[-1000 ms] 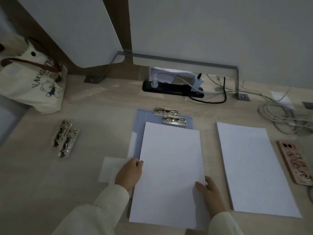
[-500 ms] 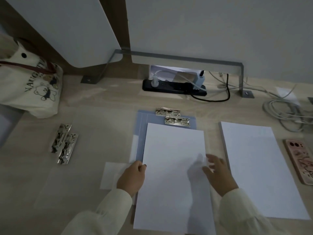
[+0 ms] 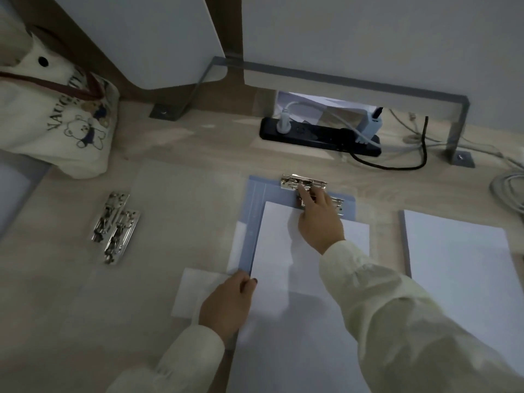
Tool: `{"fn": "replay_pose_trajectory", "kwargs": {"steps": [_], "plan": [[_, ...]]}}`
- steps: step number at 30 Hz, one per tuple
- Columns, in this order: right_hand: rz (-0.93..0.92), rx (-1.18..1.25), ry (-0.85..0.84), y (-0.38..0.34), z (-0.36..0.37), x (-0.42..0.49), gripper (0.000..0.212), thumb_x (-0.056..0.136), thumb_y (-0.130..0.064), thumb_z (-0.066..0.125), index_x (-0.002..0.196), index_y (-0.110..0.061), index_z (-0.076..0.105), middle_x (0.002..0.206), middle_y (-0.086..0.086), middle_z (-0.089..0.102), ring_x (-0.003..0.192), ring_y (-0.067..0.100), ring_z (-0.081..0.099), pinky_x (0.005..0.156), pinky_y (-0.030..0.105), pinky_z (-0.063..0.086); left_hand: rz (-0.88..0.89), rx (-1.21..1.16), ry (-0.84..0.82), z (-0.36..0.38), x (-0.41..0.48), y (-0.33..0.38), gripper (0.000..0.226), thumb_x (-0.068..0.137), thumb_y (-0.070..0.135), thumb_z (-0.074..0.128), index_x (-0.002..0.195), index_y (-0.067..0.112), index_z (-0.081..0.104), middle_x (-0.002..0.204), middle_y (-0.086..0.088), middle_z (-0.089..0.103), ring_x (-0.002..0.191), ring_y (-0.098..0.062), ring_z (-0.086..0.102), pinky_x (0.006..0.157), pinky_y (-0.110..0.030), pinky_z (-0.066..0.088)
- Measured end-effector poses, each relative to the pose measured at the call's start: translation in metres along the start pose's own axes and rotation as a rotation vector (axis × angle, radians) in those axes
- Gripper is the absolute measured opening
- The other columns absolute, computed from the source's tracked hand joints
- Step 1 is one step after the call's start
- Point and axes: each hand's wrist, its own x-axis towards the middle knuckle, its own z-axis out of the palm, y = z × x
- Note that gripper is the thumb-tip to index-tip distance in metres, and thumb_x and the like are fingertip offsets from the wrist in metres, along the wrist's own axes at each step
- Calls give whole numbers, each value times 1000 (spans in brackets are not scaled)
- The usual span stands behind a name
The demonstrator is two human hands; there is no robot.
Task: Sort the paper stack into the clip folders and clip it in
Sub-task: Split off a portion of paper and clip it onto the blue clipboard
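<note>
Right hand (image 3: 319,222) on clip (image 3: 304,184), left hand (image 3: 228,302) pinning paper (image 3: 286,279)

I see a cream tote bag (image 3: 56,120) with a bear print at far left on the wood surface (image 3: 181,154). Black power strip (image 3: 320,136) sits at the back under a grey metal bracket (image 3: 340,80), white plug (image 3: 284,123) and pale blue adapter (image 3: 371,124) in it. Black cable (image 3: 397,165) loops right; grey cables (image 3: 507,188) coil at right edge.

We see white paper (image 3: 297,279) on a pale blue clip folder (image 3: 255,211) with silver clips (image 3: 303,181). At upper left, we see a cream bag (image 3: 56,123) printed with bears.
</note>
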Motion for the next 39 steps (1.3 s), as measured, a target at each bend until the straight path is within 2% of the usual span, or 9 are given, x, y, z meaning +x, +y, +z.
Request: {"fn": "replay_pose_trajectory", "kwargs": {"steps": [9, 12, 15, 18, 24, 28, 31, 34, 39], "plan": [[-48, -22, 46, 8, 15, -6, 58, 90, -1, 31, 145, -16, 19, 155, 13, 13, 145, 28, 4, 118, 35, 7, -9, 44, 36, 0, -1, 4, 35, 96, 37, 36, 63, 26, 32, 59, 7, 45, 70, -22, 50, 64, -28, 33], [-56, 97, 135, 10, 14, -7, 57, 86, 1, 36, 141, -14, 33, 151, 13, 27, 143, 28, 16, 114, 36, 22, -11, 39, 35, 0, -2, 5, 35, 95, 37, 37, 63, 25, 32, 58, 6, 44, 70, -22, 48, 65, -28, 33], [70, 278, 252, 8, 3, -5, 43, 88, -6, 40, 129, -13, 43, 136, 10, 45, 126, 29, 40, 89, 39, 43, -8, 26, 23, -1, -2, 5, 35, 95, 37, 37, 64, 24, 33, 59, 5, 43, 65, -20, 45, 64, -29, 34], [257, 404, 305, 16, -14, 1, 25, 93, -24, 42, 113, -11, 49, 118, 10, 57, 107, 31, 52, 74, 34, 38, 0, 29, 46, 0, -3, 5, 33, 95, 38, 37, 65, 24, 35, 59, 5, 44, 63, -19, 44, 62, -30, 33], [91, 207, 195, 31, -22, -1, 47, 81, -26, 62, 124, -15, 50, 125, 14, 51, 115, 32, 46, 92, 38, 40, 10, 29, 58, 0, -3, 4, 32, 94, 39, 38, 67, 23, 38, 59, 5, 45, 64, -19, 45, 62, -29, 33], [47, 144, 270, 24, -14, 6, 34, 84, -24, 58, 117, -12, 57, 117, 15, 54, 110, 34, 46, 91, 40, 41, 35, 22, 58, 0, -3, 2, 32, 95, 39, 39, 67, 23, 40, 60, 6, 45, 60, -14, 44, 59, -28, 33], [241, 369, 428, 28, -22, 9, 22, 89, -17, 48, 102, -4, 61, 111, 19, 56, 106, 35, 49, 83, 36, 39, 50, 5, 63, -1, -3, 0, 32, 95, 38, 39, 66, 24, 39, 60, 6, 44, 58, -13, 42, 58, -26, 33], [513, 563, 527, 51, -35, -5, 28, 87, -10, 46, 113, -4, 55, 118, 21, 55, 108, 35, 52, 90, 37, 40, 61, 11, 61, -1, -2, 0, 33, 95, 37, 40, 64, 24, 37, 57, 7, 42, 57, -13, 41, 57, -27, 32], [543, 530, 296, 73, -40, -70, 36, 85, -2, 46, 120, -2, 55, 125, 22, 55, 113, 35, 51, 98, 36, 37, 86, -66, 74, 1, -6, 0, 29, 94, 32, 43, 67, 22, 41, 59, 5, 44, 55, -12, 40, 56, -26, 32]]}}
